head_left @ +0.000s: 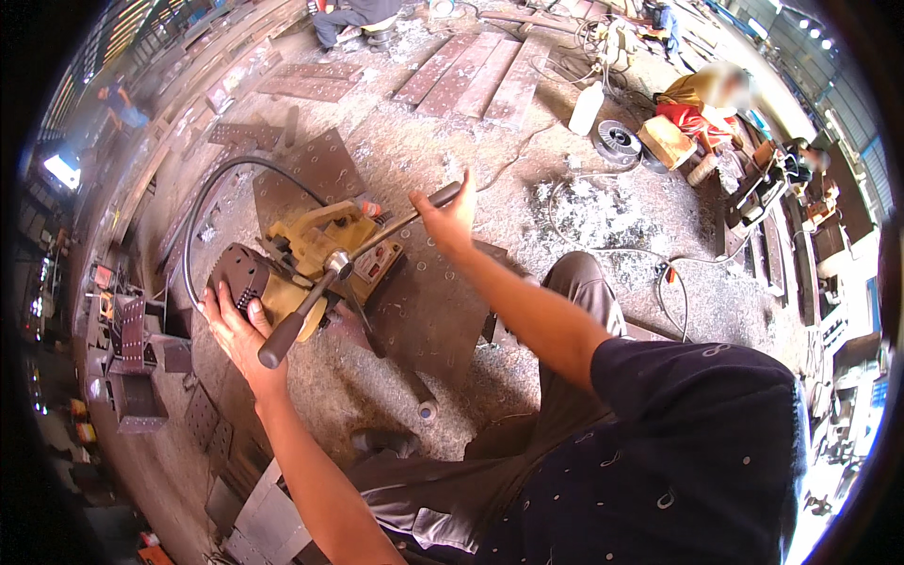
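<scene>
Two hands work a yellow magnetic drill press [315,259] standing on a brown perforated steel plate [424,311]. The left hand [235,330] lies flat, fingers spread, on its dark motor housing; the right hand [450,218] is closed around a black feed lever [414,215]. Best to pull steadily and brace the body. Farther off stands a white plastic jug [585,108], its label unreadable.

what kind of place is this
Most likely a steel fabrication workshop. The left hand rests on a yellow magnetic drill while the right hand grips its feed handle. Drilled steel plates and metal shavings lie on the floor.
</scene>
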Available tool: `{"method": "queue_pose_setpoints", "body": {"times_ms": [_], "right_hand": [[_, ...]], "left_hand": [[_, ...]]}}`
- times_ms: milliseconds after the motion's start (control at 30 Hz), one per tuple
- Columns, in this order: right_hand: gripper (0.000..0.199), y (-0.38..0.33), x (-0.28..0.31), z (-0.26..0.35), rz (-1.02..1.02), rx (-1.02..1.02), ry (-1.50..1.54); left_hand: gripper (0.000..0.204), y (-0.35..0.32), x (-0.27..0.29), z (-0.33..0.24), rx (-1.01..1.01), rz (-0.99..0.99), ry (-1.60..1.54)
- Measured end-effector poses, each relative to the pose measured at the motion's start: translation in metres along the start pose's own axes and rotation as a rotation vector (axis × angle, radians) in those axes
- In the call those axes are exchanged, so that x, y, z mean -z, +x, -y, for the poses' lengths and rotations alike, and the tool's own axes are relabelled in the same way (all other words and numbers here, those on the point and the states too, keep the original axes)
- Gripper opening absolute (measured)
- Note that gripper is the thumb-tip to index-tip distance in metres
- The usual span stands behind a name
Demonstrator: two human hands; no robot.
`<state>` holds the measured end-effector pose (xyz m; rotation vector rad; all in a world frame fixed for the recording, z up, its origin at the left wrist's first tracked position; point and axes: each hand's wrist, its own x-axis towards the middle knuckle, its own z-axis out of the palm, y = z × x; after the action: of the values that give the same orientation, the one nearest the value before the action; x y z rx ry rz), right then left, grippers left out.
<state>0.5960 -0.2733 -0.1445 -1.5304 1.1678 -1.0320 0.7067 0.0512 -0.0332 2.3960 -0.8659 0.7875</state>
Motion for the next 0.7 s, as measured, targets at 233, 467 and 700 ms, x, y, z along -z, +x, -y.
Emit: {"method": "queue_pose_setpoints", "body": {"times_ms": [233,467,700], "right_hand": [[0.081,-0.023,-0.044,0.002,0.521,-0.754,0.748],[0.083,-0.045,-0.024,0.025,0.886,-0.687,0.777],[0.093,-0.036,-0.033,0.002,0.809,-0.678,0.827]], "left_hand": [[0.058,0.003,-0.008,-0.005,-0.033,-0.01,-0.025],[0.059,-0.004,0.002,-0.004,0.018,-0.027,-0.014],[0.06,0.001,-0.006,-0.002,-0.003,-0.008,-0.035]]}}
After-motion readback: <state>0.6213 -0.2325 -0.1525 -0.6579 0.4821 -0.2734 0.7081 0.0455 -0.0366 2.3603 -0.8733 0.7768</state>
